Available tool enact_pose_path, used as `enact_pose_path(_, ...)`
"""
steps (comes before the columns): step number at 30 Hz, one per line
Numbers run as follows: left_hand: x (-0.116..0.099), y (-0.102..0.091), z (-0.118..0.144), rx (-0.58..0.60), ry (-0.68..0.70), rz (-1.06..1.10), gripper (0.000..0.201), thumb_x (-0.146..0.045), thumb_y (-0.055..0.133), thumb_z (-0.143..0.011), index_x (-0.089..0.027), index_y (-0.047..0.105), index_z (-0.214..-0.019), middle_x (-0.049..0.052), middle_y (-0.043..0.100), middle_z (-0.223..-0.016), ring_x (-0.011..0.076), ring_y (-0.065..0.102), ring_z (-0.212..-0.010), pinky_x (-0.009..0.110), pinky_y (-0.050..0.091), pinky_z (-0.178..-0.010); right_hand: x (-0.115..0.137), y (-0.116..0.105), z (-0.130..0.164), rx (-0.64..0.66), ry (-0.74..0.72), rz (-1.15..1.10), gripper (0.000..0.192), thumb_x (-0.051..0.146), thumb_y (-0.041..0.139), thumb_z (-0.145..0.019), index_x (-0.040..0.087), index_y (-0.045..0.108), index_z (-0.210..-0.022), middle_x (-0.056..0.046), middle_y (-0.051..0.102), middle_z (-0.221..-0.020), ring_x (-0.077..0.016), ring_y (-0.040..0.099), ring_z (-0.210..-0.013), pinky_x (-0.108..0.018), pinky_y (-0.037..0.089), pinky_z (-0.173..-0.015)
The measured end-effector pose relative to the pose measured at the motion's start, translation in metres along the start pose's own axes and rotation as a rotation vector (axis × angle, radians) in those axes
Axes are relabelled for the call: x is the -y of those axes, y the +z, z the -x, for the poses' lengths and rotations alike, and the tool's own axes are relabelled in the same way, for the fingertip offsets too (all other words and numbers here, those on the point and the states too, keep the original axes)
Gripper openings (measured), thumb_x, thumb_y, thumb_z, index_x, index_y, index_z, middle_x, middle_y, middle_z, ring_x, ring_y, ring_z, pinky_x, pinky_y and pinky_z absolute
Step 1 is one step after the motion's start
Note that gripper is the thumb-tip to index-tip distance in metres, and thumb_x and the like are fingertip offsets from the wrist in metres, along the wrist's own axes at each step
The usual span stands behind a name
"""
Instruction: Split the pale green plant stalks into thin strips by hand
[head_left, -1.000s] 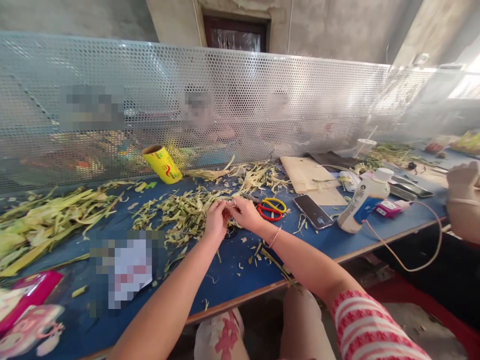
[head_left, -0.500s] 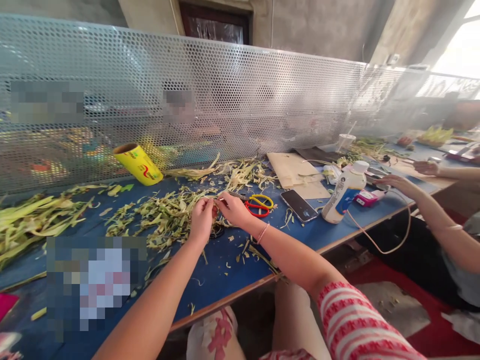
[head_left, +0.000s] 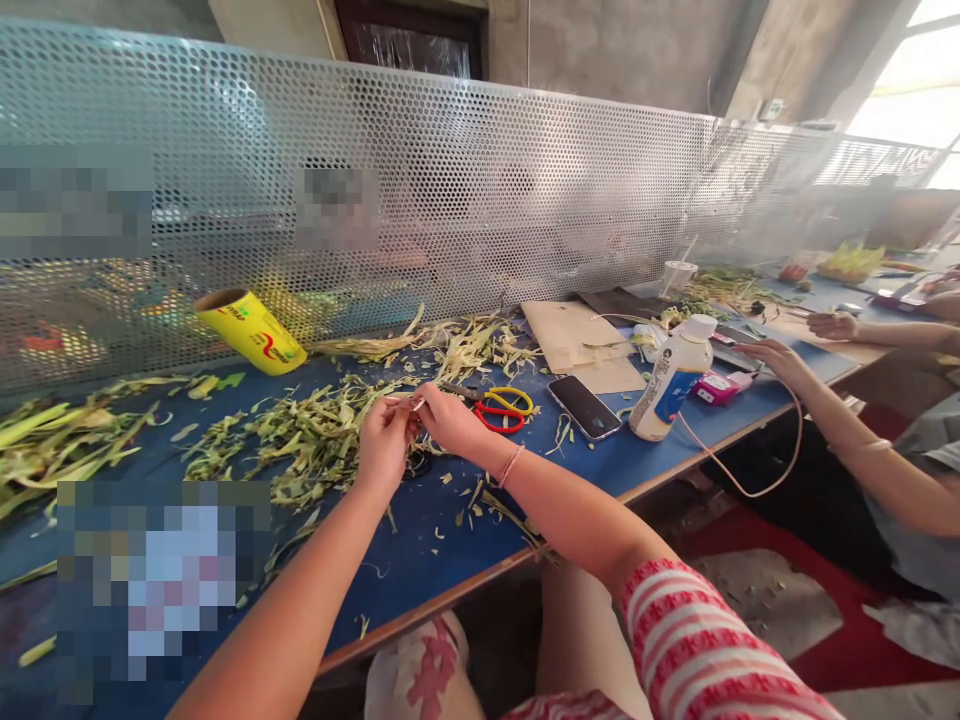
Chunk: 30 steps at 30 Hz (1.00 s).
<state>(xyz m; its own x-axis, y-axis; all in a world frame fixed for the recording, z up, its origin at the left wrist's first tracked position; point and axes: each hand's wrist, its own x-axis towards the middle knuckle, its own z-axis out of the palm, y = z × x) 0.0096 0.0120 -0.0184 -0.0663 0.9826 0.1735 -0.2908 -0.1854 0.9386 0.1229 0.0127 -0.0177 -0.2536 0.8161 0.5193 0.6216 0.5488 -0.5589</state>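
Both hands met over the blue table (head_left: 465, 560), pinching one thin pale leaf strip (head_left: 406, 403) between them. The left hand (head_left: 385, 443) closed finger and thumb on its left end, and the right hand (head_left: 448, 418) nipped its right end. The strip ran nearly level, its long axis left to right, just above a heap of green leaf scraps (head_left: 315, 440).

Just right of the grip lay yellow and red scissors (head_left: 501, 408), then a dark phone (head_left: 584, 407) and a white bottle (head_left: 671, 378), upright with its cap on; what it held could not be told. Far left of the grip, a yellow roll (head_left: 251, 331) lay tilted against the perforated screen (head_left: 480, 200). Farther right, another person's hand (head_left: 772, 358) rested near a pink item (head_left: 716, 388).
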Motion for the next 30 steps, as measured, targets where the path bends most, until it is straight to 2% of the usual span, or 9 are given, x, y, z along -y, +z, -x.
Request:
enact_pose_path(4, -0.003, 0.002, 0.001, -0.02, -0.014, 0.028, 0.027, -0.033, 0.072, -0.064, -0.018, 0.051, -0.071, -0.005, 0.056, -0.057, 0.0069, 0.047, -0.047, 0.02, 0.033, -0.046, 0.0, 0.0, 0.0, 0.003, -0.043, -0.019, 0.011, 0.017, 0.032, -0.094, 0.019, 0.043, -0.097, -0.004, 0.059, -0.078, -0.0138, 0.056, -0.071, -0.024, 0.039, -0.066)
enact_pose_path(8, -0.005, 0.002, 0.002, -0.041, -0.091, 0.06, 0.025, -0.029, 0.071, -0.063, -0.018, 0.049, -0.067, -0.007, 0.048, -0.052, 0.0042, 0.038, -0.042, 0.018, 0.026, -0.042, 0.004, 0.0, 0.001, -0.005, 0.0, -0.004, 0.007, 0.021, 0.035, -0.095, 0.021, 0.041, -0.092, -0.003, 0.058, -0.076, -0.0154, 0.056, -0.07, -0.024, 0.038, -0.063)
enact_pose_path(11, -0.005, 0.0, 0.003, -0.05, -0.115, 0.053, 0.023, -0.027, 0.069, -0.063, -0.018, 0.048, -0.067, -0.007, 0.048, -0.052, 0.0043, 0.039, -0.043, 0.017, 0.027, -0.042, 0.008, 0.0, 0.001, -0.015, 0.042, -0.031, 0.006, 0.022, 0.036, -0.094, 0.022, 0.039, -0.089, -0.002, 0.058, -0.078, -0.0154, 0.056, -0.07, -0.024, 0.037, -0.064)
enact_pose_path(18, -0.005, 0.0, 0.003, -0.029, -0.058, -0.006, 0.026, -0.028, 0.069, -0.065, -0.018, 0.046, -0.063, -0.007, 0.043, -0.048, 0.0038, 0.035, -0.042, 0.016, 0.024, -0.041, 0.012, -0.004, 0.001, -0.065, 0.082, -0.115, 0.013, 0.022, 0.038, -0.091, 0.024, 0.033, -0.08, 0.001, 0.052, -0.072, -0.0137, 0.052, -0.066, -0.023, 0.032, -0.062)
enact_pose_path(30, -0.006, -0.001, 0.003, 0.037, -0.065, -0.036, 0.027, -0.029, 0.07, -0.063, -0.017, 0.045, -0.06, -0.006, 0.044, -0.049, 0.0032, 0.036, -0.041, 0.016, 0.023, -0.04, 0.007, -0.003, -0.001, -0.13, 0.146, -0.284, 0.013, 0.022, 0.044, -0.088, 0.022, 0.038, -0.076, 0.003, 0.05, -0.069, -0.0108, 0.047, -0.063, -0.022, 0.035, -0.064)
